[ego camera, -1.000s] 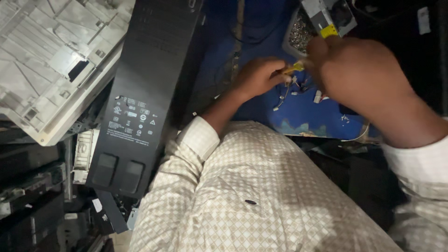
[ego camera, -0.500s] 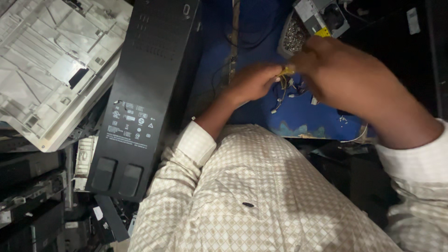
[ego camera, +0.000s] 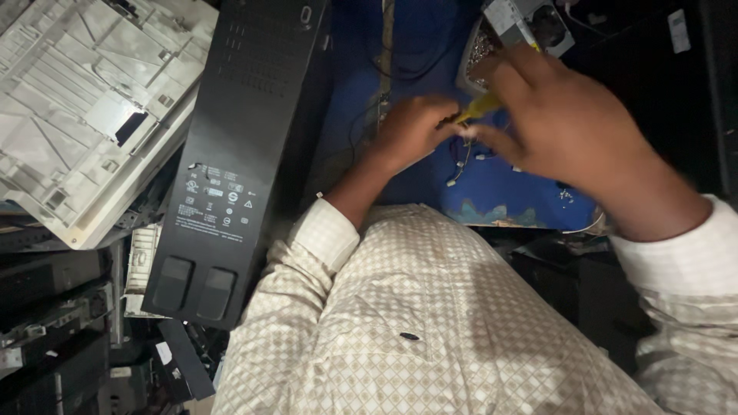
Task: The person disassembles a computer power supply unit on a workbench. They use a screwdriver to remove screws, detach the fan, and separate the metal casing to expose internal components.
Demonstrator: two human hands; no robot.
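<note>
Dim workshop corner, packed w/ old electronics around a blue counter (ego camera: pixel 530 200) at the top centre. Left hand (ego camera: pixel 411 131) is curled closed on the counter, fingers wrapped round the yellow tool handle (ego camera: pixel 478 106); what kind of tool can't be told, the tip is hidden. Right hand (ego camera: pixel 573 127) sits just beside it, to the right, fingers bent and thumb + forefinger pinched near the handle's lower end; whether it actually grips anything can't be told, it's blurred. Small white wire plugs (ego camera: pixel 460 161) dangle just below both hands, over the blue surface. Grey metal box w/ a fan (ego camera: pixel 530 23) is behind the right hand at the top edge. Black computer case (ego camera: pixel 238 146) lies tilted to the left of the left arm, label side up. White plastic printer panel (ego camera: pixel 92 107) is further left, resting on dark stacked gear. Checked cream shirt sleeves (ego camera: pixel 323 238) cover both forearms.
</note>
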